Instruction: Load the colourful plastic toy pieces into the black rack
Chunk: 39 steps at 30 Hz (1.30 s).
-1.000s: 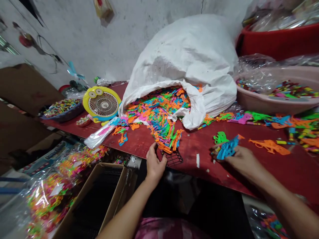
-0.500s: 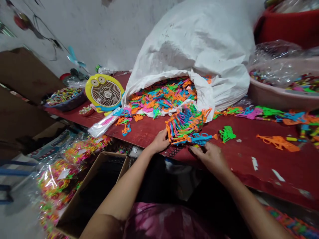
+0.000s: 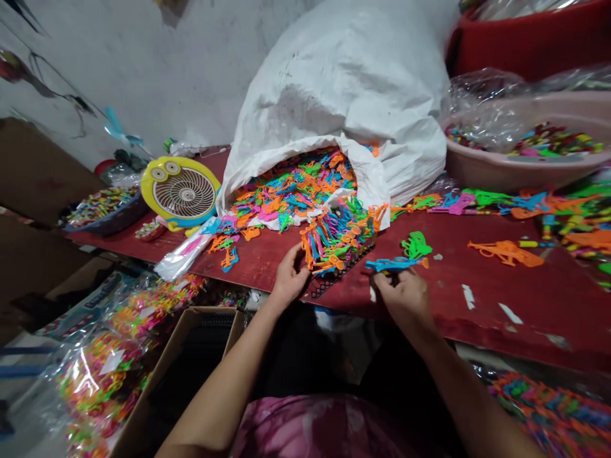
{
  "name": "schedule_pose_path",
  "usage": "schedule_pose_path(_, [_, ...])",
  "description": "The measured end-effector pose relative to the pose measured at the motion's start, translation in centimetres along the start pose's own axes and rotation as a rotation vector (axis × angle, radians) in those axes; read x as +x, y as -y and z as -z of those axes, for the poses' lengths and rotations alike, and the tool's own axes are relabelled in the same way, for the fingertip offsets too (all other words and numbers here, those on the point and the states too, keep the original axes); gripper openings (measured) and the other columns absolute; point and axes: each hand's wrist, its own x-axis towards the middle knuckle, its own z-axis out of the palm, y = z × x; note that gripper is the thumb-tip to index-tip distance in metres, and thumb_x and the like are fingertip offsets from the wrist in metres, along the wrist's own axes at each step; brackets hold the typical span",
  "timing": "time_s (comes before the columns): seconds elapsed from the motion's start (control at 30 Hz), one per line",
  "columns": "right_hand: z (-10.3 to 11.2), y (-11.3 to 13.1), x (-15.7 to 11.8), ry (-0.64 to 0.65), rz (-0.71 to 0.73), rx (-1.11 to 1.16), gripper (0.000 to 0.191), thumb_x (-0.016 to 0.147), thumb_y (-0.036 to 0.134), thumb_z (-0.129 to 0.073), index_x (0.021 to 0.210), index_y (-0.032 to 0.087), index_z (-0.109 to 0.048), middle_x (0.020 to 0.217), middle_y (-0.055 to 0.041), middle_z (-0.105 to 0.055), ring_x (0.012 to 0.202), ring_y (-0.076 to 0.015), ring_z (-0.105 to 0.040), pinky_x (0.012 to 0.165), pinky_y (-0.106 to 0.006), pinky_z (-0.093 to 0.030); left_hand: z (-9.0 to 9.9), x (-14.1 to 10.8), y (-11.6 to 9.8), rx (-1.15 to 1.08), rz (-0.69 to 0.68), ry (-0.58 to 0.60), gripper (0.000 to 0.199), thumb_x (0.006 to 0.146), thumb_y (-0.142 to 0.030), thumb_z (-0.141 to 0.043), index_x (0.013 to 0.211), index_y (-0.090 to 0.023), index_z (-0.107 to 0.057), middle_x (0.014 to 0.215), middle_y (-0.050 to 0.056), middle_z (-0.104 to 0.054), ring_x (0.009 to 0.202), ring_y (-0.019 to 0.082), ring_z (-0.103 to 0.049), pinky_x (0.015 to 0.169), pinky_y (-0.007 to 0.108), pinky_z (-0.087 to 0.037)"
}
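A tight row of small colourful plastic toy guns [image 3: 334, 238] stands in a black plastic lattice rack [image 3: 329, 283] near the table's front edge. My left hand [image 3: 289, 278] is closed at the rack's left end, its thumb and fingers against the end toys; exactly where it grips is partly hidden. To the right of the row, my right hand [image 3: 405, 296] pinches a blue toy gun [image 3: 394, 264] with an orange tip, held level just above the table. Just behind it lies a green toy gun [image 3: 416, 245].
A big white sack [image 3: 344, 83] spills toy guns [image 3: 291, 187] onto the red table [image 3: 429, 312]. At left are a yellow fan [image 3: 184, 191] and a dark basin [image 3: 107, 213]; a pink basin [image 3: 515, 168] stands right. Below are bagged toys [image 3: 95, 375] and a cardboard box [image 3: 233, 331].
My right hand has drawn the blue toy gun right, away from the row, uncovering more of the black rack. My left hand stays by the row's left end. The view has shifted right.
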Motion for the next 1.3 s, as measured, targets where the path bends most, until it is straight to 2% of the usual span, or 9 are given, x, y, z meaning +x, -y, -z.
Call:
schedule_pose_path(0.13, [-0.6, -0.6, 0.1, -0.017, 0.016, 0.032, 0.016, 0.077, 0.036, -0.053, 0.073, 0.022, -0.058, 0.068, -0.0063, -0.062, 0.062, -0.0195, -0.055, 0.063, -0.031, -0.040, 0.6, -2.4, -3.9, 0.209, -0.175, -0.278, 0.040, 0.089, -0.026, -0.054, 0.128, -0.019, -0.054, 0.130, 0.012, -0.058, 0.122, 0.023, -0.055, 0.106, 0.042, -0.044])
schedule_pose_path(0.23, [-0.7, -0.8, 0.1, 0.007, 0.021, 0.066, 0.014, 0.078, 0.035, -0.053, 0.072, 0.022, -0.056, 0.061, -0.0035, -0.057, 0.057, -0.0178, -0.052, 0.060, -0.030, -0.038, 0.4, -2.6, -7.0, 0.419, -0.349, -0.232, 0.045, 0.085, -0.034, -0.065, 0.127, -0.020, -0.056, 0.130, 0.012, -0.059, 0.124, 0.026, -0.053, 0.107, 0.046, -0.041])
schedule_pose_path(0.33, [-0.6, -0.5, -0.2, 0.008, 0.032, 0.097, 0.018, 0.080, 0.038, -0.054, 0.069, 0.023, -0.052, 0.056, 0.0007, -0.048, 0.052, -0.0148, -0.045, 0.056, -0.029, -0.034, -0.3, -1.6, -8.7, 0.562, -0.423, -0.167, 0.043, 0.081, -0.039, -0.073, 0.120, -0.022, -0.062, 0.125, 0.010, -0.062, 0.120, 0.026, -0.054, 0.105, 0.046, -0.041])
schedule_pose_path(0.47, [-0.5, -0.1, -0.4, 0.027, 0.086, 0.090, 0.018, 0.082, 0.037, -0.052, 0.071, 0.023, -0.050, 0.057, 0.0021, -0.044, 0.054, -0.0141, -0.043, 0.056, -0.028, -0.030, -0.6, -0.8, -9.0, 0.657, -0.422, -0.147, 0.024, 0.085, -0.035, -0.069, 0.107, -0.025, -0.070, 0.119, 0.007, -0.065, 0.118, 0.026, -0.055, 0.104, 0.046, -0.038])
schedule_pose_path(0.63, [-0.5, -0.5, -0.1, 0.067, 0.051, 0.063, 0.014, 0.083, 0.036, -0.052, 0.079, 0.023, -0.047, 0.059, 0.0033, -0.045, 0.055, -0.0151, -0.044, 0.055, -0.028, -0.027, -0.1, -0.7, -9.1, 0.685, -0.425, -0.094, 0.021, 0.089, -0.032, -0.063, 0.108, -0.024, -0.070, 0.110, 0.005, -0.071, 0.120, 0.025, -0.055, 0.106, 0.047, -0.035])
schedule_pose_path(0.77, [-0.4, -1.0, 0.6, 0.143, 0.069, 0.061, 0.017, 0.082, 0.035, -0.054, 0.075, 0.023, -0.044, 0.059, 0.0039, -0.044, 0.055, -0.0142, -0.042, 0.055, -0.028, -0.024, 0.3, -0.3, -9.6, 0.697, -0.423, -0.041, 0.017, 0.089, -0.031, -0.063, 0.103, -0.024, -0.070, 0.101, 0.003, -0.074, 0.114, 0.025, -0.058, 0.106, 0.048, -0.033])
schedule_pose_path(1.07, [1.4, -1.3, 0.6, 0.277, 0.213, 0.166, 0.023, 0.087, 0.036, -0.050, 0.070, 0.021, -0.052, 0.070, -0.0002, -0.051, 0.067, -0.0150, -0.048, 0.061, -0.027, -0.034, 1.2, 1.4, -10.3, 0.728, -0.443, 0.099, 0.016, 0.089, -0.035, -0.062, 0.093, -0.024, -0.073, 0.088, 0.003, -0.073, 0.097, 0.023, -0.060, 0.095, 0.044, -0.036])
schedule_pose_path(1.2, [1.9, -0.9, 0.4, 0.374, 0.274, 0.178, 0.023, 0.090, 0.036, -0.048, 0.076, 0.020, -0.059, 0.074, -0.0019, -0.055, 0.072, -0.0167, -0.050, 0.064, -0.027, -0.037, 1.5, 2.1, -10.4, 0.762, -0.423, 0.151, 0.020, 0.089, -0.039, -0.061, 0.095, -0.025, -0.074, 0.087, 0.004, -0.072, 0.093, 0.023, -0.058, 0.092, 0.043, -0.038])
schedule_pose_path(1.3, [1.8, -0.2, 0.5, 0.382, 0.296, 0.160, 0.023, 0.090, 0.035, -0.048, 0.081, 0.020, -0.063, 0.075, -0.0022, -0.057, 0.071, -0.0166, -0.051, 0.064, -0.027, -0.038, 1.7, 2.8, -11.1, 0.833, -0.392, 0.187, 0.027, 0.088, -0.038, -0.062, 0.110, -0.026, -0.071, 0.095, 0.006, -0.071, 0.097, 0.025, -0.057, 0.098, 0.048, -0.035])
